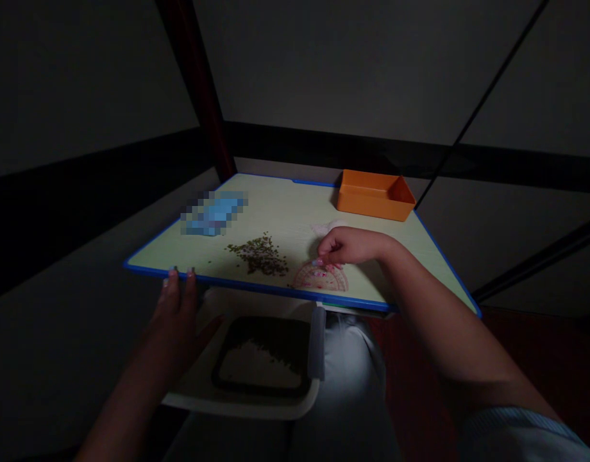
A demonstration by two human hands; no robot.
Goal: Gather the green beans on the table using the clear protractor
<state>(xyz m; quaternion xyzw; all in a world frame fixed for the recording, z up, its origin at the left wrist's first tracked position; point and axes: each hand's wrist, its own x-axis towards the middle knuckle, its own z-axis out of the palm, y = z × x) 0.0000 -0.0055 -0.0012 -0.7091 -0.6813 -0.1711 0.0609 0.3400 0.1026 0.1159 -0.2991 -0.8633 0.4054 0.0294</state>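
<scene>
On the pale folding table (pixel 295 205) with a blue edge lies a loose pile of small green-brown dried bits (pixel 261 255). To the right of it my right hand (pixel 347 247) is closed in a pinch, just above a red protractor print (pixel 320 279) on the tabletop. What the fingertips hold is too small to make out. My left hand (pixel 177 314) has its fingers apart, their tips at the table's front edge. Its thumb reaches over a white plastic tub (pixel 256 410) below the edge, which contains dark small bits (pixel 276 343).
An orange rectangular box (pixel 372 202) stands at the table's back right corner. A blurred blue item (pixel 215 215) lies at the left. Something whitish (pixel 331 226) sits behind my right hand. The tub has a grey latch (pixel 317 343) and rests by my legs.
</scene>
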